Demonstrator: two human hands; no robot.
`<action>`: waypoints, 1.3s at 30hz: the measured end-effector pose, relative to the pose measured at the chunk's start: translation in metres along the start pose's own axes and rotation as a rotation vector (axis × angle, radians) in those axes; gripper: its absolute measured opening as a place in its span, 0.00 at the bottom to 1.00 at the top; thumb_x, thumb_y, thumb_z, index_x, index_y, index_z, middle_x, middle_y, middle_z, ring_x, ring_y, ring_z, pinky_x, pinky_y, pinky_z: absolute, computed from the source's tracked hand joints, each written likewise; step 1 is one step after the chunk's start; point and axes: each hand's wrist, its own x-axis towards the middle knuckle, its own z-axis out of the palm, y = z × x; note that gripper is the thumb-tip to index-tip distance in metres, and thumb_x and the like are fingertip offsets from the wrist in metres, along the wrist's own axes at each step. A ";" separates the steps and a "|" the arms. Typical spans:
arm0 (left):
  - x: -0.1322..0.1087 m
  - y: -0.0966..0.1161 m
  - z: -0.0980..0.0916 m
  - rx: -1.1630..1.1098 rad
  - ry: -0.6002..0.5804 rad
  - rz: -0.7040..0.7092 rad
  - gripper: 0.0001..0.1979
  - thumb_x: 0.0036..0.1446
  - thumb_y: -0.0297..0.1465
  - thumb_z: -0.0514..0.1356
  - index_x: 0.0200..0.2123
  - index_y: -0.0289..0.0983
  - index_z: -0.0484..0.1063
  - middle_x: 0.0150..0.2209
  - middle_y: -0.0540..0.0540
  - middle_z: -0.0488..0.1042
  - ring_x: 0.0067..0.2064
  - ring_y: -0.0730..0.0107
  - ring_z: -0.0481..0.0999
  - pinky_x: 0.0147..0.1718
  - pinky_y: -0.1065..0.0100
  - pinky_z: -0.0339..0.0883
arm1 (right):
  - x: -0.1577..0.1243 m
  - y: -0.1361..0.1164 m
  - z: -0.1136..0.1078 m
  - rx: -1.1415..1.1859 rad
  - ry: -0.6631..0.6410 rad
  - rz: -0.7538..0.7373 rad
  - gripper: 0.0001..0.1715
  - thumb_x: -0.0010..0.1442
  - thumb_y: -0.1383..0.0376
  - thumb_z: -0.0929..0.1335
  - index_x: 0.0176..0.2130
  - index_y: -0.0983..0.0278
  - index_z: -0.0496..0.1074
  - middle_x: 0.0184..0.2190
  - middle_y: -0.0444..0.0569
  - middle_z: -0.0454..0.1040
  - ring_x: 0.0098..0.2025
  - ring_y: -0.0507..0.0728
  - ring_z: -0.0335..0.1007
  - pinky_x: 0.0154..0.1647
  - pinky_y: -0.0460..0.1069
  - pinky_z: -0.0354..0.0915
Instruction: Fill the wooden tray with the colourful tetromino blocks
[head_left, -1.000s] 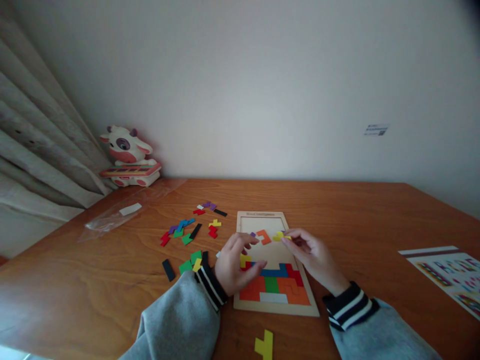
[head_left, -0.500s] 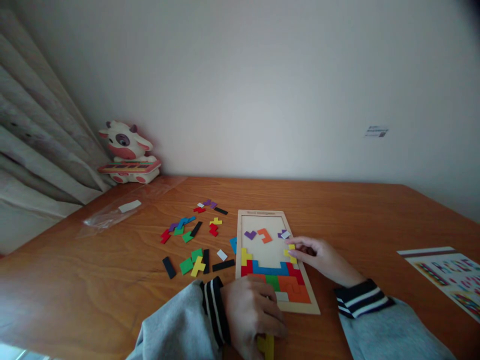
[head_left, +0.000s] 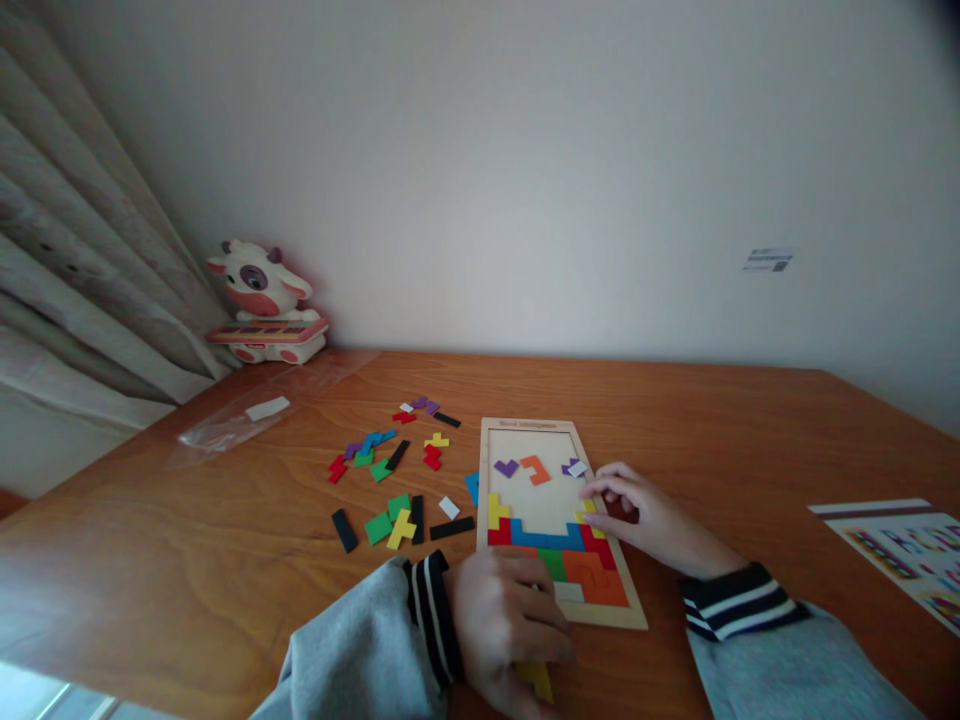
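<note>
A wooden puzzle tray (head_left: 491, 470) lies on the table, its near rows filled with coloured blocks. My right hand (head_left: 637, 512) rests at the tray's right edge, fingers pressed on a yellow piece (head_left: 587, 512) set among the red and blue blocks. My left hand (head_left: 506, 625) lies curled at the tray's near left corner, its fingers closed over another yellow piece (head_left: 538, 680) on the table. A purple piece (head_left: 506, 467), an orange piece (head_left: 534, 468) and a small white and purple pair (head_left: 575, 467) lie loose in the tray's open part.
Several loose coloured pieces (head_left: 390, 465) are scattered left of the tray. A clear plastic bag (head_left: 232, 425) and a cow toy (head_left: 262, 300) sit at the far left. A printed sheet (head_left: 900, 545) lies at the right. The wall stands behind the table.
My right hand carried the yellow piece from the tray's far part down to the filled rows. My left hand left the tray and dropped onto the yellow piece near the table's front edge.
</note>
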 end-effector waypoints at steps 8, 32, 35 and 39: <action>0.001 -0.015 -0.045 0.229 0.156 -0.477 0.16 0.61 0.36 0.58 0.51 0.40 0.71 0.50 0.40 0.76 0.50 0.57 0.73 0.50 0.56 0.69 | 0.004 -0.002 0.006 -0.012 0.099 0.011 0.19 0.64 0.51 0.63 0.39 0.60 0.76 0.38 0.51 0.72 0.34 0.57 0.69 0.34 0.52 0.69; -0.005 -0.022 -0.034 0.210 0.175 -0.830 0.17 0.56 0.34 0.62 0.49 0.39 0.70 0.53 0.38 0.70 0.53 0.50 0.70 0.51 0.48 0.66 | 0.002 -0.002 0.021 -0.123 0.132 0.015 0.25 0.59 0.48 0.68 0.51 0.58 0.69 0.42 0.51 0.70 0.42 0.59 0.71 0.41 0.54 0.71; -0.009 -0.027 -0.042 0.293 0.178 -0.833 0.16 0.57 0.33 0.60 0.49 0.39 0.71 0.52 0.39 0.71 0.52 0.52 0.71 0.52 0.49 0.67 | 0.003 -0.001 0.022 -0.119 0.168 0.020 0.23 0.62 0.48 0.65 0.49 0.59 0.70 0.40 0.51 0.70 0.40 0.59 0.71 0.40 0.54 0.70; -0.034 -0.050 -0.069 0.501 0.239 -0.907 0.12 0.59 0.32 0.58 0.47 0.38 0.72 0.48 0.41 0.74 0.49 0.55 0.73 0.51 0.54 0.68 | 0.004 0.001 0.023 -0.109 0.197 0.013 0.21 0.64 0.48 0.63 0.47 0.59 0.70 0.39 0.50 0.71 0.39 0.58 0.71 0.40 0.54 0.70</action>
